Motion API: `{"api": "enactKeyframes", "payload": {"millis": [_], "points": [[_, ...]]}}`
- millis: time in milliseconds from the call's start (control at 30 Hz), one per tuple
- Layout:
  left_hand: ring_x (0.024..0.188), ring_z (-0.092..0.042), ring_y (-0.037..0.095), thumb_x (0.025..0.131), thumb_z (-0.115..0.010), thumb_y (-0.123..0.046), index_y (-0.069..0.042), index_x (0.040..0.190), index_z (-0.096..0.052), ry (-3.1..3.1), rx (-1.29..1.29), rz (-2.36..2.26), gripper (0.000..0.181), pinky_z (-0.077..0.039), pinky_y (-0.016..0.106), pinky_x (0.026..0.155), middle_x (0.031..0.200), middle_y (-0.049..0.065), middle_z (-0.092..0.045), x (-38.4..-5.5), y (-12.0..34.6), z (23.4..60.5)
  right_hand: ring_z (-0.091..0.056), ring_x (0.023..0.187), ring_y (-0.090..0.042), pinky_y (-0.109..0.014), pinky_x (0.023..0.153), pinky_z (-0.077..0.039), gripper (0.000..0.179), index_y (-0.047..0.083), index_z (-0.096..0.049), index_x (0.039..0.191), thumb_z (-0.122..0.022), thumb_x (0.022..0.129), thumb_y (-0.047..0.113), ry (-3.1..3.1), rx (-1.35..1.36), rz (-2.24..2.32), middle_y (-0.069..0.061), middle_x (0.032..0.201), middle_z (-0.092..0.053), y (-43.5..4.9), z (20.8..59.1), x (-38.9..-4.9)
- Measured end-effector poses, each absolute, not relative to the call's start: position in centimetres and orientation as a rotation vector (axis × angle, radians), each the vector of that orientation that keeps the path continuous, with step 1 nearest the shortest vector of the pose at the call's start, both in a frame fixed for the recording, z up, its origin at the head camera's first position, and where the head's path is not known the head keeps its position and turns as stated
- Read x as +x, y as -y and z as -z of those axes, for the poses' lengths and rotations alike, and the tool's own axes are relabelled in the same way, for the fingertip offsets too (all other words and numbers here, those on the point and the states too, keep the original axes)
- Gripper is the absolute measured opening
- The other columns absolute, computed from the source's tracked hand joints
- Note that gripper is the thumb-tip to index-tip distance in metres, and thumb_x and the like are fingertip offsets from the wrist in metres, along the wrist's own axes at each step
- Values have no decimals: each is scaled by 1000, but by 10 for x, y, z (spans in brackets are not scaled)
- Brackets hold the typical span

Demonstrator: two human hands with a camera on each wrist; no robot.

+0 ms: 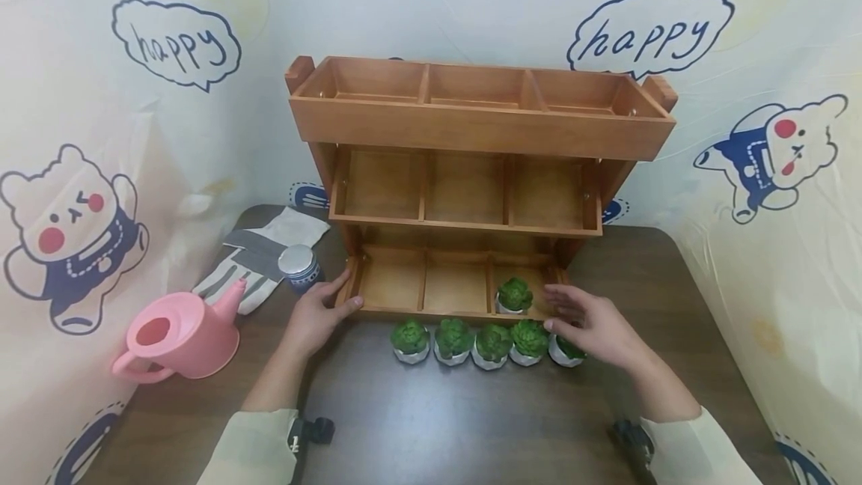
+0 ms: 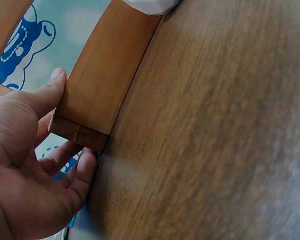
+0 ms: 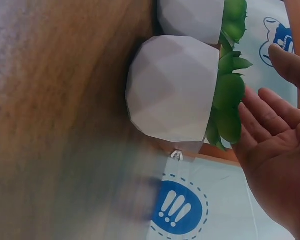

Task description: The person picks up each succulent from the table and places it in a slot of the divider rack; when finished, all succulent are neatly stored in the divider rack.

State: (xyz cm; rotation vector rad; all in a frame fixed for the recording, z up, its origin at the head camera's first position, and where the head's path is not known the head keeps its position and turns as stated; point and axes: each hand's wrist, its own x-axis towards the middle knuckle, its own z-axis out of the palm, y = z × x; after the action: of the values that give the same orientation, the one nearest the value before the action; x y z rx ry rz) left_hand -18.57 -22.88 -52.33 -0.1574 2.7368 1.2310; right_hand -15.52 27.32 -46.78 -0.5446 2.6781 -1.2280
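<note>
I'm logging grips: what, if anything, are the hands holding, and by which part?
The left hand grips the wooden rack by its bottom tier's left front corner; the right hand holds nothing.

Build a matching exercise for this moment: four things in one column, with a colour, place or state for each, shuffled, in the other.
Things:
1. Left hand
2. Right hand
3. Watering can
4. Row of five potted succulents

Descriptions:
A. Pink
B. Standing on the table, in front of the wooden three-tier plant stand
C. Gripping the left end of the stand's bottom tier
D. Closed around nothing, near the bottom tier's right end

Pairs: 1-C, 2-D, 3-A, 4-B
</note>
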Motion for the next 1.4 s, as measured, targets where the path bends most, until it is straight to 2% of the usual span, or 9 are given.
{"api": "enactKeyframes", "payload": {"millis": [300, 533, 767, 967, 1167, 1333, 1400], "points": [[141, -42, 46, 92, -74, -54, -27, 158, -46, -2732, -180, -1247, 76, -33, 65, 115, 155, 24, -44, -184, 228, 525, -65, 122, -35, -58, 101, -51, 56, 12, -60, 144, -80, 94, 28, -2832, -517, 1130, -9, 139, -65, -277, 472, -139], [140, -44, 45, 92, -76, -52, -25, 157, -48, -2743, -167, -1271, 76, -33, 64, 114, 153, 24, -46, -185, 228, 526, -63, 123, -36, -59, 101, -50, 60, 10, -61, 142, -84, 90, 27, -2933, -510, 1084, -10, 137, -66, -282, 475, -128], [144, -38, 46, 92, -76, -53, -26, 157, -47, -2738, -148, -1290, 76, -30, 64, 116, 157, 25, -43, -186, 228, 530, -54, 133, -43, -65, 105, -43, 77, 11, -55, 148, -88, 84, 38, -2971, -443, 1030, -17, 147, -57, -287, 481, -115], [148, -34, 46, 94, -75, -50, -24, 157, -47, -2745, -163, -1284, 74, -26, 64, 119, 159, 27, -39, -184, 228, 526, -46, 140, -45, -66, 108, -40, 91, 7, -48, 153, -91, 80, 40, -2961, -399, 1022, -20, 158, -44, -286, 484, -111], [149, -31, 47, 94, -74, -50, -24, 158, -46, -2735, -170, -1283, 75, -25, 64, 119, 160, 28, -36, -184, 228, 527, -55, 129, -51, -66, 101, -47, 111, 6, -32, 160, -91, 77, 48, -2908, -245, 979, -28, 154, -46, -287, 488, -107], [149, -32, 47, 93, -75, -51, -25, 158, -46, -2736, -174, -1282, 75, -26, 65, 118, 160, 27, -37, -185, 228, 527, -58, 125, -51, -65, 98, -49, 116, 6, -24, 163, -91, 77, 47, -2877, -156, 936, -31, 151, -49, -286, 490, -104], [149, -32, 47, 93, -75, -51, -25, 158, -46, -2737, -173, -1283, 75, -26, 64, 119, 160, 27, -37, -185, 229, 528, -67, 104, -46, -61, 91, -53, 117, 6, -23, 163, -91, 77, 47, -2875, -134, 922, -32, 144, -54, -286, 491, -104]]}}
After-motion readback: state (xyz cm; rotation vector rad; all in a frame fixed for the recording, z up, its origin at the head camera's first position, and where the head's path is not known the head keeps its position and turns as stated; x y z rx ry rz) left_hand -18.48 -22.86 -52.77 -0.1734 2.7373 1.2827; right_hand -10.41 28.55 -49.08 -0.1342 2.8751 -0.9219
